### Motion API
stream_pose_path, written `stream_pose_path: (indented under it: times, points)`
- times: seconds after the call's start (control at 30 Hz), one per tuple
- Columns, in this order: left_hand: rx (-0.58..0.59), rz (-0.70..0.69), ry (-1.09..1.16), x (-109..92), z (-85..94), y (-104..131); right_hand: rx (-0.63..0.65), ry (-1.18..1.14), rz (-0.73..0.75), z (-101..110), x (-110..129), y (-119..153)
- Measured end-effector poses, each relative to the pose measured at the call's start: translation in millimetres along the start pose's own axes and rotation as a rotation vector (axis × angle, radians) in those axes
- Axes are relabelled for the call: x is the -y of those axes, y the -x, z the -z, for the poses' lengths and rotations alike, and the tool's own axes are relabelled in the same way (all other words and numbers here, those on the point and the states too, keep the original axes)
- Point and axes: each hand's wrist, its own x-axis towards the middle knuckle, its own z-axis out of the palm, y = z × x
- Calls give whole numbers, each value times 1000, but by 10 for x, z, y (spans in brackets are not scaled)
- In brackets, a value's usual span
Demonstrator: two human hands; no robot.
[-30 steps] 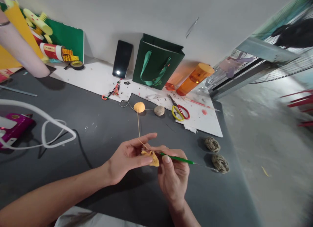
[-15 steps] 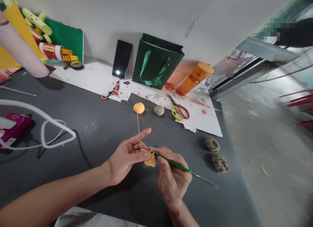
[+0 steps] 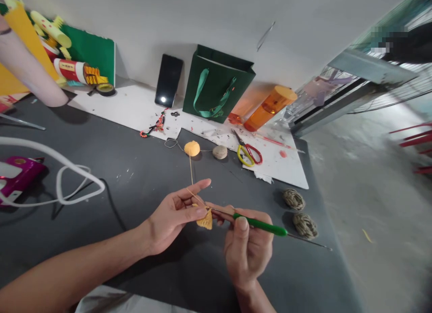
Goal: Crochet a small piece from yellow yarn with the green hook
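A small yellow crochet piece (image 3: 204, 221) is pinched between the thumb and fingers of my left hand (image 3: 177, 216), whose index finger is stretched out with yarn over it. That strand runs up to a yellow ball of yarn (image 3: 192, 148) on the table. My right hand (image 3: 249, 245) is closed around the green handle of a crochet hook (image 3: 261, 224). The hook's metal tip reaches the upper edge of the crochet piece; the exact loop is too small to make out. Its other thin metal end points to the lower right.
Beside the yellow ball lies a beige yarn ball (image 3: 220, 152). Scissors (image 3: 249, 154) rest on a white board (image 3: 286, 167). Two grey-green yarn bundles (image 3: 304, 225) are at right. Behind stand a phone (image 3: 168, 80), a green bag (image 3: 216, 86) and an orange bottle (image 3: 268, 108). A white cable (image 3: 81, 200) curves at left.
My right hand has drawn the crochet hook away to the right, so more of its metal shaft shows between handle and crochet piece. My left hand has barely moved.
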Motion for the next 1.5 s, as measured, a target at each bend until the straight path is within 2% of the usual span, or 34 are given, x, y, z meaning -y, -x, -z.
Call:
stream_pose_path:
  times: [0.2, 0.47, 0.6, 0.7, 0.77, 0.83, 1.0, 1.07, 1.13, 1.33, 1.5]
  points:
    - [42, 8, 9, 11, 20, -16, 80, -173, -150, -3, 4, -8]
    - [95, 32, 36, 31, 20, -21, 46, -407, -274, -78, 28, -64]
    - [82, 8, 4, 44, 20, -8, 111, -410, -261, -61, -43, -17]
    - [79, 2, -18, 55, 23, -1, 115, -414, -243, -61, -52, -2]
    - [78, -24, -39, 61, 24, 4, 117, -388, -205, -69, -26, -17]
    - [72, -81, -59, 71, 24, 6, 144, -321, -104, -76, 10, -46]
    - [3, -176, -73, 111, 25, -1, 262, -33, 354, -63, 37, -94]
    - [-6, -151, -51, 113, 16, -6, 244, 26, 427, -60, 30, -91]
    - [-12, -110, -28, 99, 1, -5, 204, 11, 379, -67, 31, -82]
    - [5, 13, 11, 48, -12, 7, 103, -188, 70, -120, 62, -35]
    - [3, 37, 22, 53, 20, 4, 43, -152, 38, -105, 59, 3]
